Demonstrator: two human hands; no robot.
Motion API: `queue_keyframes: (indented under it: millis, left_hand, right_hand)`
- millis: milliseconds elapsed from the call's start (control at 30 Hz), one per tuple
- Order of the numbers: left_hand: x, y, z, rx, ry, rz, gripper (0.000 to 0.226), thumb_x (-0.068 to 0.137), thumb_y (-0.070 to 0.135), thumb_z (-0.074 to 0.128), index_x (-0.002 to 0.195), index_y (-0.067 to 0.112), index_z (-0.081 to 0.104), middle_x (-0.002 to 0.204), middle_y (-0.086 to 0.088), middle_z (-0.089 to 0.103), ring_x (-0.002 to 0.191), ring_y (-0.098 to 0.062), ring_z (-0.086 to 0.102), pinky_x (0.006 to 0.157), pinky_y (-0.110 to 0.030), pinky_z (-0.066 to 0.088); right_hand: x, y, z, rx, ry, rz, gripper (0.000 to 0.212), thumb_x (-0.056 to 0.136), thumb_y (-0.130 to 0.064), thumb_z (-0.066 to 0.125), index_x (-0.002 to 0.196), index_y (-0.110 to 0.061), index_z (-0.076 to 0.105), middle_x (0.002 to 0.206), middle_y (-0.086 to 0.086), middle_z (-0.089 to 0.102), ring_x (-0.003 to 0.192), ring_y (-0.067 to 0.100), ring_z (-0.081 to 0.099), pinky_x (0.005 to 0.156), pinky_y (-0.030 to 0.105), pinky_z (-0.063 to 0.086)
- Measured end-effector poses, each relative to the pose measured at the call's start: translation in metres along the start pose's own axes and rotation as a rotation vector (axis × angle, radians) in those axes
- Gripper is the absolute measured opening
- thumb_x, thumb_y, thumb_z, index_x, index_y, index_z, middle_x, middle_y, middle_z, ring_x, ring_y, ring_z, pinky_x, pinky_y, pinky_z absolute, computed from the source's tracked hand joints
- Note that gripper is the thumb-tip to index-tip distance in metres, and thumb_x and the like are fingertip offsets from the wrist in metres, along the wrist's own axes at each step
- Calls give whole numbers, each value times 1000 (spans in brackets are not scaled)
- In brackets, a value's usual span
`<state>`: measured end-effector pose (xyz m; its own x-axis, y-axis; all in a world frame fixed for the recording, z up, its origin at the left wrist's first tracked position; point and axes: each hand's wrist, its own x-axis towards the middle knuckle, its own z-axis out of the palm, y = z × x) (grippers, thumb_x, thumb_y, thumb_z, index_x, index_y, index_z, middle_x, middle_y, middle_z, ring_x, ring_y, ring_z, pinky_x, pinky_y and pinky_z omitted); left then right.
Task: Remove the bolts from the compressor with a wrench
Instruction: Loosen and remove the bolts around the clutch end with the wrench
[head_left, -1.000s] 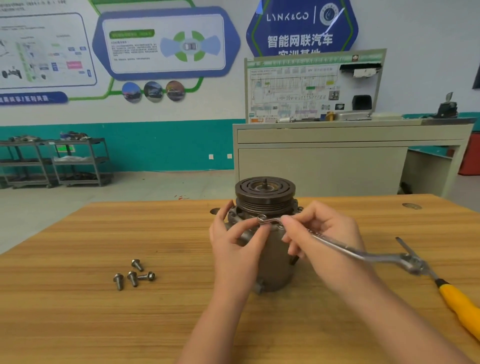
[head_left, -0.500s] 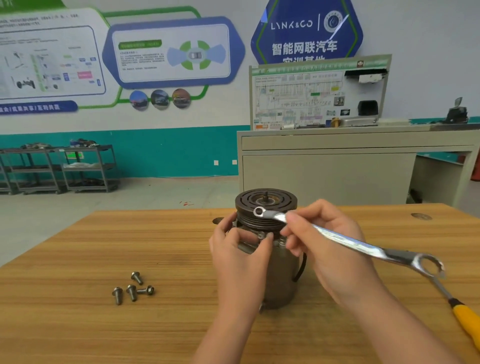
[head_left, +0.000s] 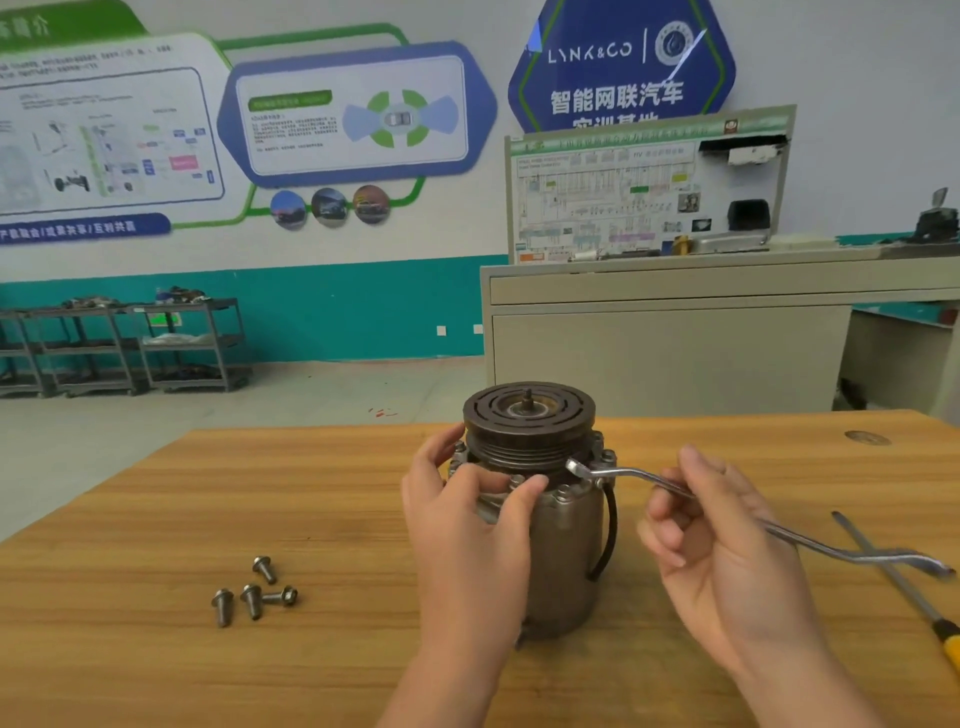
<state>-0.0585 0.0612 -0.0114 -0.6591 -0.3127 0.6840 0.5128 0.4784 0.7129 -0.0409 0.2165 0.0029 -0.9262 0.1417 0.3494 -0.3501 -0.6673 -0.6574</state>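
Observation:
A grey metal compressor (head_left: 563, 551) stands upright on the wooden table (head_left: 260, 493), its dark grooved pulley (head_left: 529, 415) on top. My left hand (head_left: 467, 525) grips its upper left side, thumb and fingers curled round the bolt flange. My right hand (head_left: 717, 551) holds a silver wrench (head_left: 639, 475) by the shaft. The wrench's ring end sits at a bolt on the flange's right side, just under the pulley. Several removed bolts (head_left: 254, 595) lie together on the table to the left.
A screwdriver with a yellow handle (head_left: 893, 577) lies on the table at the right, under the wrench's far end. A knot mark (head_left: 866, 437) shows at the table's far right. Beyond the table stand a beige cabinet (head_left: 675, 348) and grey shelf carts (head_left: 119, 343).
The wrench's ring end has moved from the front of the flange, up over the pulley, then down to a bolt on the right side. My right hand has shifted right along the shaft.

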Motion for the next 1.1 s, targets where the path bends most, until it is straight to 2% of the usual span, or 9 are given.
queue_keyframes:
  millis: [167,333,400,500,600,667,833,1000,1100]
  left_hand:
    - [0,-2,0,14,-19,-43,29,74,35,80,75,24,53,115,28,38,114,22,32,89,3,25]
    - [-6,0,-11,19,-197,-92,34,67,67,58,89,41,55,137,19,31,132,3,24,106,-22,23]
    - [-5,1,-14,-7,-243,-87,25,77,60,57,93,40,62,143,20,31,135,4,24,111,-24,24]
    - [-1,2,-17,-17,-230,-108,3,86,36,68,88,34,68,147,18,35,134,6,26,102,-5,21]
    - [3,6,-12,20,-124,-94,13,79,28,79,73,23,67,141,18,38,129,6,28,104,-16,22]
    - [0,10,-8,79,-60,-67,19,78,26,80,70,19,64,136,17,39,128,6,28,106,-21,23]
    - [-6,13,-4,71,-5,-42,26,80,28,77,72,21,53,119,10,46,115,9,39,90,4,25]
    - [-3,9,-10,47,-140,-88,15,83,34,72,87,27,59,124,14,42,116,12,37,95,1,27]
    - [-3,7,-15,35,-208,-89,6,87,35,66,92,34,66,135,17,41,122,12,35,103,-11,29]
  right_hand:
    - [-2,0,-3,-232,29,-164,27,74,-30,66,59,-14,51,52,11,56,36,13,44,37,18,32]
    - [-4,6,-3,-363,-8,-209,25,69,-40,69,56,-22,56,54,8,60,39,12,48,39,18,36]
    - [-4,8,-4,-362,-27,-185,25,70,-40,69,56,-23,56,54,7,60,40,12,48,40,18,37]
    - [-4,10,-6,-290,-32,-118,24,71,-35,69,57,-23,55,55,8,59,40,11,48,40,18,36]
    - [-3,12,-9,-194,-15,-66,21,74,-28,67,59,-19,55,54,8,58,39,11,47,40,18,36]
    - [-2,12,-10,-159,-4,-52,20,76,-26,66,61,-16,56,54,8,58,39,10,47,39,17,36]
    - [-2,12,-12,-120,-16,-35,20,78,-25,64,60,-19,59,54,8,58,39,10,48,39,18,36]
    - [-1,12,-13,-86,-34,-31,20,78,-23,63,60,-17,58,54,9,57,39,11,46,39,18,35]
    - [-1,13,-12,-101,-38,-32,20,76,-24,65,61,-16,56,54,9,57,39,12,46,39,19,35]
